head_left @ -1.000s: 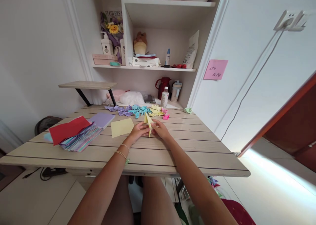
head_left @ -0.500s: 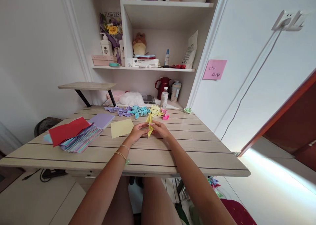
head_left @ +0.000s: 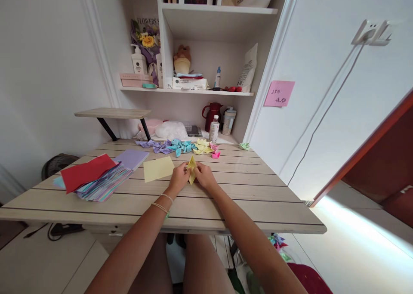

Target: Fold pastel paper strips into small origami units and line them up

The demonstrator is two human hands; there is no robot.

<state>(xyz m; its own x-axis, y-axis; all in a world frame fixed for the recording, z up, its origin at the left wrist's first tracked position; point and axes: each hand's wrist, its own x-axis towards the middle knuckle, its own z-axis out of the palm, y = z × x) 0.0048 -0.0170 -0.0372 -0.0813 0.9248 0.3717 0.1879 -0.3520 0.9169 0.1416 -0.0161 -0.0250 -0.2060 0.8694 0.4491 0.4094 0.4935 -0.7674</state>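
Between my two hands is a folded piece of yellow origami paper [head_left: 192, 170], a narrow pointed shape standing near the middle of the desk. My left hand [head_left: 179, 176] pinches its left side, and my right hand [head_left: 204, 174] grips the right side; the fingertips partly hide the folds. Left of my hands lies a flat sheet of yellow paper [head_left: 158, 169]. Behind them runs a row of folded paper pieces: purple ones [head_left: 161, 147], blue ones [head_left: 180, 146], yellow ones [head_left: 203, 147] and a pink one [head_left: 216, 155].
A fanned stack of coloured paper [head_left: 105, 184] sits at the left, with a red sheet [head_left: 88, 172] on top and a purple sheet [head_left: 133, 158] behind. One green folded piece [head_left: 244, 146] lies at the back right. A bottle [head_left: 214, 129] and a dark red jug [head_left: 211, 116] stand behind.
My hands and the yellow paper have come slightly lower and to the left. The paper's upright point looks shorter, and my fingers have closed in more tightly on both sides.
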